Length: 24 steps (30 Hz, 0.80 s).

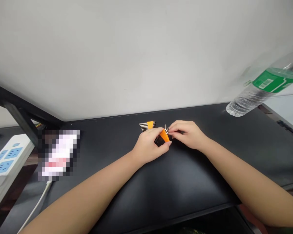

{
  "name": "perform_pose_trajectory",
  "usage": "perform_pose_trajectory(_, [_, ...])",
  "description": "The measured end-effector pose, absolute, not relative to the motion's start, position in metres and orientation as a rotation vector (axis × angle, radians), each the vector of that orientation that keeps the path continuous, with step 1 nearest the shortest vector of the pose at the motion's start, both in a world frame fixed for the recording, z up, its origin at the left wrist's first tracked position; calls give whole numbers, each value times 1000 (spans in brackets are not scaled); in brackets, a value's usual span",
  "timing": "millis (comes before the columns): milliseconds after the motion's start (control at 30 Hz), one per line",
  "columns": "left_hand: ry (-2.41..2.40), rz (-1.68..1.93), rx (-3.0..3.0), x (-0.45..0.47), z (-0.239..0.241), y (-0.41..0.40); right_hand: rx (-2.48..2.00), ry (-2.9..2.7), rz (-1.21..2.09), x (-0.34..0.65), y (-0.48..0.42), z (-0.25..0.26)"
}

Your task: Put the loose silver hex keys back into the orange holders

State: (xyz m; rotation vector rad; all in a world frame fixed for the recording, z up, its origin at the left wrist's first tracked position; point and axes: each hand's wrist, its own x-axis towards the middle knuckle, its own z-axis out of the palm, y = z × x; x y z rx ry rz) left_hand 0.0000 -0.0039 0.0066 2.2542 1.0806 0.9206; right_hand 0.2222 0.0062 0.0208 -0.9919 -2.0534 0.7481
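Between the thumb and fingers of my left hand point(146, 147) is an orange hex key holder point(164, 136), held tilted just above the black desk. Short bent metal ends of hex keys point(165, 127) stick out of its upper side. My right hand point(189, 134) is closed in a pinch on one hex key at the holder's right edge; the fingertips hide part of it. Just behind my left hand, a second orange holder point(150, 124) lies on the desk with several hex keys in a row, its near part covered by the hand.
A clear plastic bottle with a green label point(271, 80) stands at the back right by the wall point(136, 58). On the left lie a blurred-out phone point(60, 152) with a white cable point(40, 201) and a white power strip point(12, 162). A black frame point(21, 120) rises beside them.
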Motion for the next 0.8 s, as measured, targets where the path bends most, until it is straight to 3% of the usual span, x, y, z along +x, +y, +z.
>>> perform_pose_trajectory(300, [1133,878,2266,0,7,-3,-1310,-2218,257,254,27,20])
perform_pose_trajectory(800, [1119,831,2241,1,8,-2,-1589,-2309,372,273,48,10])
